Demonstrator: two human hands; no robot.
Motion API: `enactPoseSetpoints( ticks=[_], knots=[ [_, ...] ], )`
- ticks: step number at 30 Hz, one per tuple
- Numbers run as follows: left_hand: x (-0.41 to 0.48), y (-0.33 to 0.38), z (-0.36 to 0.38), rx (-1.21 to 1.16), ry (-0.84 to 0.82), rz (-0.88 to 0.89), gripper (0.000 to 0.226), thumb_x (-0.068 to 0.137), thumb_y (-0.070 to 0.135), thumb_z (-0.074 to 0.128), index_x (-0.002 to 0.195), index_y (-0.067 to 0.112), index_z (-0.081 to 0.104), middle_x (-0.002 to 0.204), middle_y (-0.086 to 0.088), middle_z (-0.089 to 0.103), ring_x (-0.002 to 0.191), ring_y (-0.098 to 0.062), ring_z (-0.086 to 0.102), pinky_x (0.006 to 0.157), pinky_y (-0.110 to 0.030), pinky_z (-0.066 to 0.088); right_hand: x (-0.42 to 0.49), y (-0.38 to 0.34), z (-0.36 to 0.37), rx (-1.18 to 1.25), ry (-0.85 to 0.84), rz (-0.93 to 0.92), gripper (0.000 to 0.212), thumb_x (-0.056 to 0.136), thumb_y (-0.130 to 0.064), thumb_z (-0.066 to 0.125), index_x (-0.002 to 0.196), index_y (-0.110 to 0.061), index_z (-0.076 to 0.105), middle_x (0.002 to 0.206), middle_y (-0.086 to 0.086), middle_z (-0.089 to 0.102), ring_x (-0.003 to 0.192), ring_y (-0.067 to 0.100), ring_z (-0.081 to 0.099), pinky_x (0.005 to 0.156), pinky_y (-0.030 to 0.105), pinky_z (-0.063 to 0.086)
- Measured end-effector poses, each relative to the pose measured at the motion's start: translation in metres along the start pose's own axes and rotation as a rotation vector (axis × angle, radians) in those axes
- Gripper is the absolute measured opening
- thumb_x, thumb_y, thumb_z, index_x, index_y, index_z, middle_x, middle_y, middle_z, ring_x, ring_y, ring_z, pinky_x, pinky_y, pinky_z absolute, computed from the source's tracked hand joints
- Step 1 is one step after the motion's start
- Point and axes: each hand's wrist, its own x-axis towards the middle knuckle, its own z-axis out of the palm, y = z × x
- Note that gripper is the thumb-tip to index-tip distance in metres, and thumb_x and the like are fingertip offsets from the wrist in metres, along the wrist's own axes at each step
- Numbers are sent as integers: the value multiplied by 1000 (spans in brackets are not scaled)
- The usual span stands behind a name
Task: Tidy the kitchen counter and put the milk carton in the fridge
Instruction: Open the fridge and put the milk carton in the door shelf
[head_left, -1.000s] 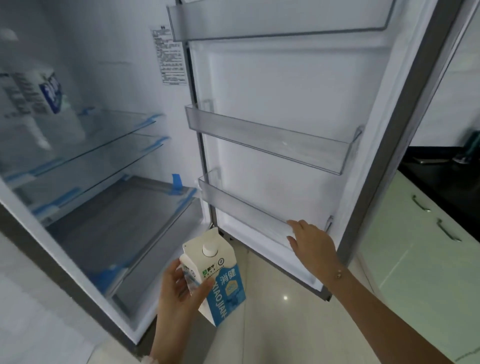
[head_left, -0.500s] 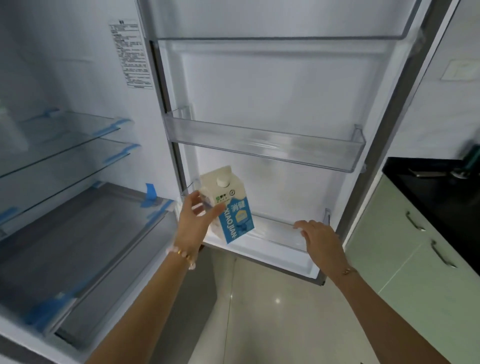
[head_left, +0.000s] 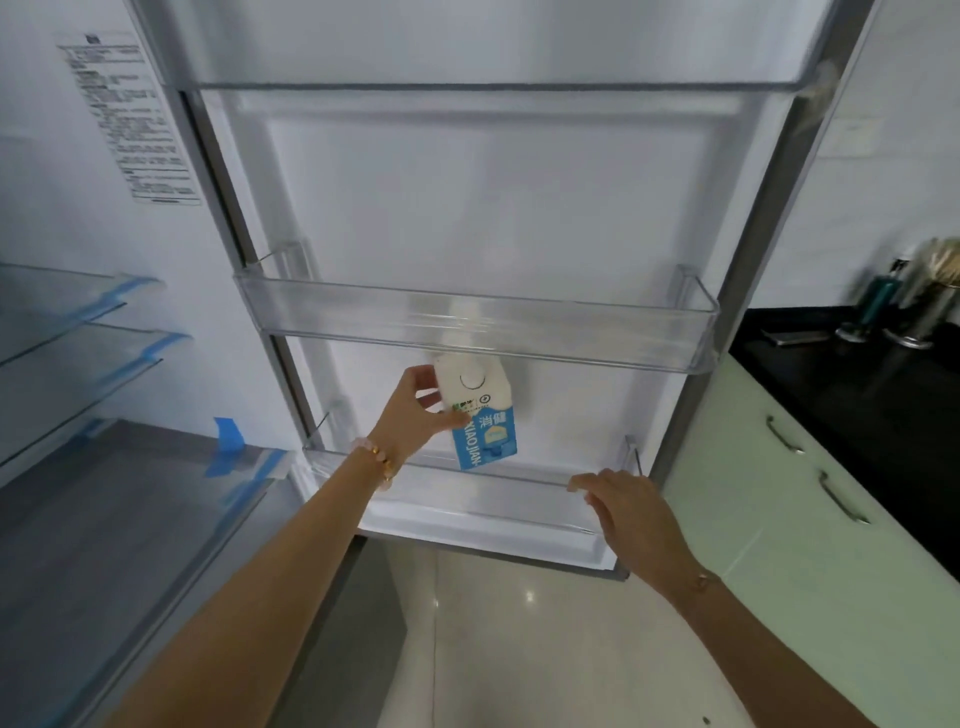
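Note:
The fridge stands open, its door (head_left: 493, 208) swung towards me. My left hand (head_left: 415, 415) grips a white and blue milk carton (head_left: 480, 415) with a round white cap. The carton is tilted, its lower part inside the lowest clear door bin (head_left: 530, 491), under the middle door bin (head_left: 467, 322). My right hand (head_left: 628, 512) rests with bent fingers on the front rim of the lowest bin near its right end.
Glass shelves (head_left: 78, 332) with blue tape fill the fridge interior on the left. To the right are pale green cabinet drawers (head_left: 810, 499) under a black counter (head_left: 857, 384) with metal containers (head_left: 930, 306). Glossy floor tiles (head_left: 519, 649) lie below.
My left hand has carried the carton up from near the floor into the lowest door bin. My right hand has stayed on that bin's rim. The view has shifted towards the door.

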Motion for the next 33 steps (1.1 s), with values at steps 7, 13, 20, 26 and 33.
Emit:
enactPoseSetpoints(
  ticks=[7, 13, 20, 26, 33],
  knots=[
    [20, -27, -17, 256, -223, -95, 62, 66, -8, 73, 116, 14, 43, 126, -5, 53, 117, -18, 48, 93, -38, 48, 1, 2, 3, -31, 36, -27, 23, 82, -11, 53, 95, -29, 59, 68, -8, 64, 57, 13, 60, 64, 22, 29],
    [25, -35, -21, 358, -296, -117, 69, 68, -6, 73, 118, 21, 35, 125, -4, 48, 118, -21, 46, 98, -43, 45, 0, 1, 5, -46, 13, 1, 30, 76, -5, 57, 95, -27, 62, 70, -8, 64, 60, 14, 61, 64, 20, 33],
    [21, -37, -33, 509, -285, -160, 73, 69, 0, 73, 130, 14, 34, 125, -9, 51, 117, -26, 49, 92, -34, 44, -2, -2, 3, -73, -1, 14, 28, 77, -5, 56, 94, -25, 65, 70, -7, 64, 61, 15, 61, 64, 21, 26],
    [2, -26, -40, 585, -178, -121, 71, 76, 9, 71, 136, 14, 32, 132, -9, 47, 117, -24, 46, 97, -36, 42, -6, -7, 4, -83, -9, 29, 33, 75, 2, 67, 94, -24, 66, 69, -6, 63, 61, 16, 61, 65, 21, 33],
    [-84, -31, -11, 712, 180, 287, 29, 86, 9, 56, 115, 12, 57, 119, -6, 60, 109, -21, 56, 90, -24, 43, -18, -27, -2, -73, 27, 55, 24, 80, -11, 54, 94, -23, 70, 68, -7, 65, 58, 14, 61, 65, 18, 37]
  ],
)
